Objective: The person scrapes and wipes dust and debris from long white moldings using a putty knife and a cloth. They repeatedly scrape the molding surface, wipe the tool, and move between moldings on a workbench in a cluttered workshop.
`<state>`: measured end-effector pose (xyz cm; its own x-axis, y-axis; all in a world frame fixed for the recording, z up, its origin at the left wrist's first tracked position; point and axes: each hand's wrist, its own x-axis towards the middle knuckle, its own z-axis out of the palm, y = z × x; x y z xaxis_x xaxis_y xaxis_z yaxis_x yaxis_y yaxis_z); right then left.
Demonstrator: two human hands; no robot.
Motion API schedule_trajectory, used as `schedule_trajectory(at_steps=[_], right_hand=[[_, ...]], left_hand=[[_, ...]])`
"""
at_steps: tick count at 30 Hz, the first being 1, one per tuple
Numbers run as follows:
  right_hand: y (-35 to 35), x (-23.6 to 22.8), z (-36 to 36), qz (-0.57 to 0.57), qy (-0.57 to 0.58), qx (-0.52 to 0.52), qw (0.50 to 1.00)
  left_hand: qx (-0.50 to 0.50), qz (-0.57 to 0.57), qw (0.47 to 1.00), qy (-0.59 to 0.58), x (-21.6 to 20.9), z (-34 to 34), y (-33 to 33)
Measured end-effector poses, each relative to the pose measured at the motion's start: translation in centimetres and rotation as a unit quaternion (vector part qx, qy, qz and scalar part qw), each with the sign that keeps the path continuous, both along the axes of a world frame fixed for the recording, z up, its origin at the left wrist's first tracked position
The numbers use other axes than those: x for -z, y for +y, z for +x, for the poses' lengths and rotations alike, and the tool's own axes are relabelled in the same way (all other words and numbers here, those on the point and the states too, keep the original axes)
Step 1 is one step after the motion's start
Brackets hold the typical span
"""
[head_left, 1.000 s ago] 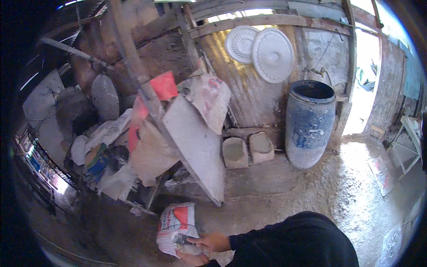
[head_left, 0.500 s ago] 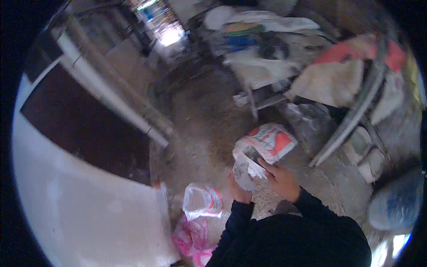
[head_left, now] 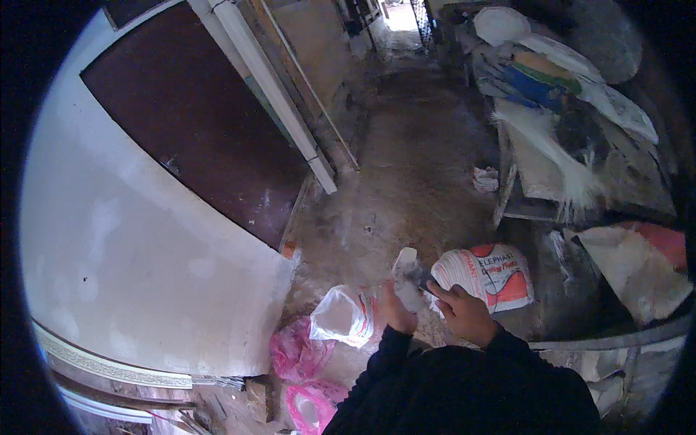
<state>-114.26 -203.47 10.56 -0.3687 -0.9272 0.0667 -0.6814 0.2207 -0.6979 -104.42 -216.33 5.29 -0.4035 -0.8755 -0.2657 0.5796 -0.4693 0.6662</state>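
Note:
In front of my body, my left hand (head_left: pixel 399 309) is closed around a pale, grey-smeared, flat-looking piece (head_left: pixel 407 255) whose kind I cannot make out. Just to its right, my right hand (head_left: pixel 465 316) grips a slim dark tool (head_left: pixel 428 284), perhaps a scraper, its tip against the smeared part. Fingers hide the lower portion of both. Left of my hands stands an opened white-and-red bag (head_left: pixel 360 319) with pale powder inside. A plump white-and-red bag (head_left: pixel 507 279) lies on the floor beyond my right hand.
Pink plastic bags (head_left: pixel 293 355) lie by the opened bag. A white wall (head_left: pixel 145 239) with a dark brown door panel (head_left: pixel 203 123) rises on the left. At right is a low table (head_left: pixel 536 167) bearing sacks and fibres. A beige sack (head_left: pixel 631 268) lies nearer.
The view has swung left, so the bags and table sit farther right in it. Both hands stay together on the pale piece and dark tool; the piece's pale end now points up.

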Motion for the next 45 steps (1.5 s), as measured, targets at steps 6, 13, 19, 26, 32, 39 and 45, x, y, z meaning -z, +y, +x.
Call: schedule_trajectory(at_steps=[6,13,19,26,32,39,45], right_hand=[[-8.4,-0.2,-4.2,-0.047,-0.004,-0.035,0.998],[-23.8,4.1,-9.2,-0.064,0.003,-0.043,0.997],[-37.9,4.3,-13.0,-0.058,-0.042,-0.018,0.997],[-49.5,2.1,-19.2,-0.030,-0.058,-0.008,0.998],[-59.5,4.1,-27.8,-0.033,-0.104,0.031,0.994],[-71.7,8.7,-45.1,-0.082,-0.126,-0.013,0.989],[-80.2,3.6,-59.4,-0.007,-0.182,-0.016,0.983]], left_hand=[[-0.032,-0.034,0.998,0.040,2.3,-1.9,-9.3],[-0.004,0.036,0.999,0.035,0.5,-9.0,-20.9],[-0.029,0.050,0.998,0.032,0.7,-13.8,-35.6],[0.038,0.072,0.995,0.050,0.9,-19.4,-50.4],[0.035,-0.069,0.994,-0.072,3.7,-29.1,-58.4],[0.032,0.030,0.998,-0.044,6.5,-46.3,-69.9],[0.065,-0.022,0.997,0.031,5.2,-58.6,-84.0]])
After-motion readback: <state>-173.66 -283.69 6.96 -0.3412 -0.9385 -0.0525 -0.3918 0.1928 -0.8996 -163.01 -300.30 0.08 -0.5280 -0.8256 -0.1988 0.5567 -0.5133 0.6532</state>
